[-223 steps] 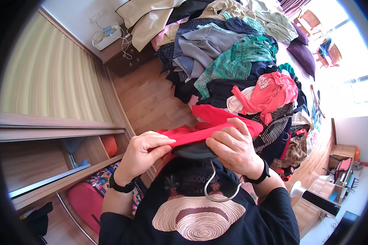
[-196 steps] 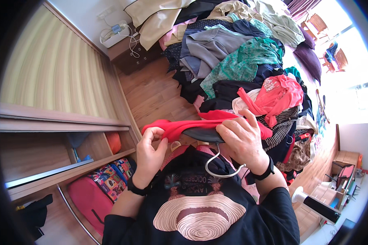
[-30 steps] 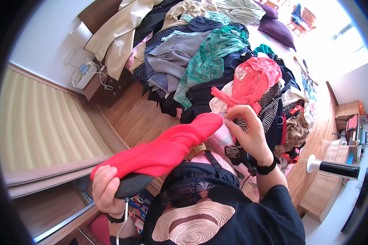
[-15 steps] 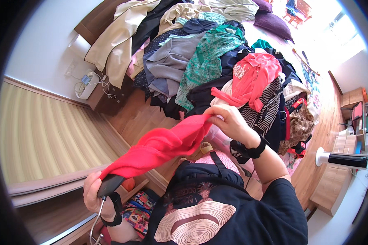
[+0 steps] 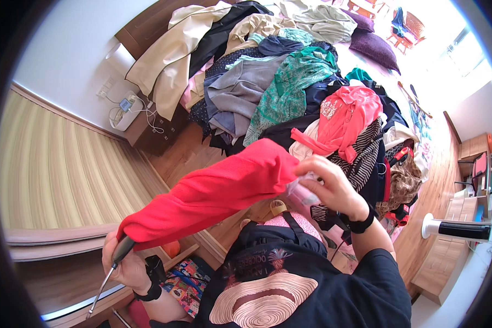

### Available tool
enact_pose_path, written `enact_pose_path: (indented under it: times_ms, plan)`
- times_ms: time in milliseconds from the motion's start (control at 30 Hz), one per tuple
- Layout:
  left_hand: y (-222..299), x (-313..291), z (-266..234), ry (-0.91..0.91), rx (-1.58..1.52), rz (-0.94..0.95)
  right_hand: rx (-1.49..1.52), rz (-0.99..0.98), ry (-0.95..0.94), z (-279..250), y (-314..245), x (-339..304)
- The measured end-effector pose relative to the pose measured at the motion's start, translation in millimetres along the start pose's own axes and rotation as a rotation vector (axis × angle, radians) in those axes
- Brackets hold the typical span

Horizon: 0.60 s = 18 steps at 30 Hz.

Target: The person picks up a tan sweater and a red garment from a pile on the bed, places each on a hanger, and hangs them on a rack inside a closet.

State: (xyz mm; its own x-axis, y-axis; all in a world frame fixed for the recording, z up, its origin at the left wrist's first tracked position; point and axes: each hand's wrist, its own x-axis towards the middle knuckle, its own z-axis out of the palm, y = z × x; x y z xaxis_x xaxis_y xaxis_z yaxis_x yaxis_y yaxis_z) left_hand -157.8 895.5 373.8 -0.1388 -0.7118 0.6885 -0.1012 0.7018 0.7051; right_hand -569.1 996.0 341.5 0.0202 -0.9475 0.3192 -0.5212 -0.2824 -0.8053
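A red garment (image 5: 213, 188) hangs on a dark hanger (image 5: 117, 254) and stretches diagonally from lower left to centre. My left hand (image 5: 124, 265) grips the hanger's dark end at the lower left, and the metal hook points down past it. My right hand (image 5: 328, 186) pinches the garment's upper right end, with a bit of pale fabric between its fingers. A black band sits on each wrist.
A bed (image 5: 311, 76) heaped with several clothes fills the upper middle. Next to it stands a brown bedside cabinet (image 5: 147, 131) with a white device and cables. The striped wardrobe door (image 5: 65, 169) and its shelves lie at left. A white stand (image 5: 459, 229) rises at right.
Earlier both hands worked the red garment onto the hanger near my chest. Since then my left hand has carried the hanger down and left toward the wardrobe while my right hand holds the other end.
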Motion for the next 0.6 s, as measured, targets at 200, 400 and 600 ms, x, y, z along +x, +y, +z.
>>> enact_pose_path:
  times_ms: [200, 400, 600]
  plan:
    - [-1.2, 13.6, -12.7, 0.043, 0.099, 0.034, 0.501, -0.014, -0.058, -6.2, -8.9, 49.3]
    - [10.8, 28.5, -16.8, -0.062, 0.159, 0.051, 0.339, -0.025, -0.165, -5.1, -4.9, 75.1]
    - [17.0, 30.6, -23.7, -0.142, 0.377, 0.125, -0.101, -0.23, 0.421, -6.3, -34.6, 80.7]
